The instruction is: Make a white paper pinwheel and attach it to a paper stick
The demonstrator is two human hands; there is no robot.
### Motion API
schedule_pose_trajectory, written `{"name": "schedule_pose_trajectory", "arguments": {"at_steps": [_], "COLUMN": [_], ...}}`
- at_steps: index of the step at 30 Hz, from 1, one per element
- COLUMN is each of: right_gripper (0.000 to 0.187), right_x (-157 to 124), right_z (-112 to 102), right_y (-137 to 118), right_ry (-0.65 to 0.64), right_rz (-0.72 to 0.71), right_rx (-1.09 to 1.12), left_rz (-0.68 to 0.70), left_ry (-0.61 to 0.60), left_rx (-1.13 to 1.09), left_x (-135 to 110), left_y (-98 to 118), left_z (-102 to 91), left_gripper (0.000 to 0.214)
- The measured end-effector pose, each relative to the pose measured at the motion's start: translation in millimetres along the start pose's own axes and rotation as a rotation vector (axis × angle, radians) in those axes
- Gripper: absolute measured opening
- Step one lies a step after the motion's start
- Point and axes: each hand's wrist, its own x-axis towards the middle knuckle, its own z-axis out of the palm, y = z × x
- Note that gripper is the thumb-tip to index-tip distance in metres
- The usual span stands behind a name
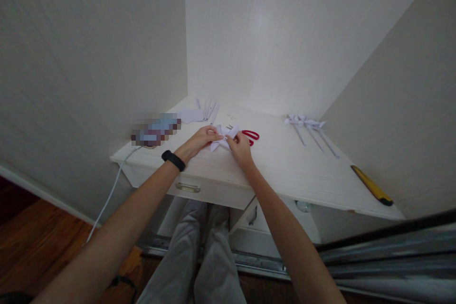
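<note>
Left-hand grip (200, 140) and right-hand grip (242, 149) pinch the white paper pinwheel (224, 143) near its centre, between them.

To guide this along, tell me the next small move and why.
Probably press the centre of the white, pinwheel-shaped folded paper with the right hand while the left hand steadies it: both hands pinch near its middle and its points flare outward, so the middle seems worth securing before reaching for the thin, pale sticks lying beyond it.
</note>
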Motion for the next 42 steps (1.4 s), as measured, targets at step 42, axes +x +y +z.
{"name": "schedule_pose_trajectory", "arguments": {"at_steps": [42], "right_gripper": [0.029], "right_x": [-2], "right_z": [0], "right_y": [0], "right_ry": [-0.003], "right_rz": [-0.052], "right_rx": [0.025], "left_rz": [0.085], "left_ry": [0.017], "left_rx": [0.022], "left_x": [1], "left_y": [-1], "left_z": [0.3], "left_gripper": [0.038]}}
